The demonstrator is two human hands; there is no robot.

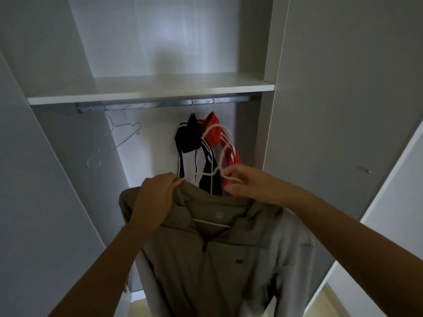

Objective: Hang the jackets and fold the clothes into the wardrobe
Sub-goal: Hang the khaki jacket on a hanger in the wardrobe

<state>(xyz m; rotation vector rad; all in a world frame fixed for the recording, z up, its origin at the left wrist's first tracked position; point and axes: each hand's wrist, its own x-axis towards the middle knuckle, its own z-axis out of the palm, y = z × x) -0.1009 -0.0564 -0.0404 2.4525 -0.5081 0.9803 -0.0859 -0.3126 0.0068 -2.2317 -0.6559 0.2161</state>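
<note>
Held close, the tan jacket point(206, 259) sits on a hanger point(220, 156); left hand point(153, 197) grips its shoulder, right hand point(242, 181) pinches the hanger. Behind, the wardrobe point(75, 145) rail point(137, 105) under a shelf point(151, 92) carries a black jacket point(187, 136) and a red jacket point(211, 124).

**A:** How many jackets are there?
**B:** Three: one olive jacket point(206, 271), one black jacket point(187, 136) and one red jacket point(212, 126).
**A:** And hangers?
**B:** One cream hanger point(221, 156) in plain sight, plus bare wire hangers point(124, 131) at the rail's left end. There seem to be two, though they overlap and the count is unsure.
**A:** Anything else?
**B:** One shelf point(160, 92), one rail point(148, 105) and two hands: a left hand point(155, 197) and a right hand point(245, 184).
</note>
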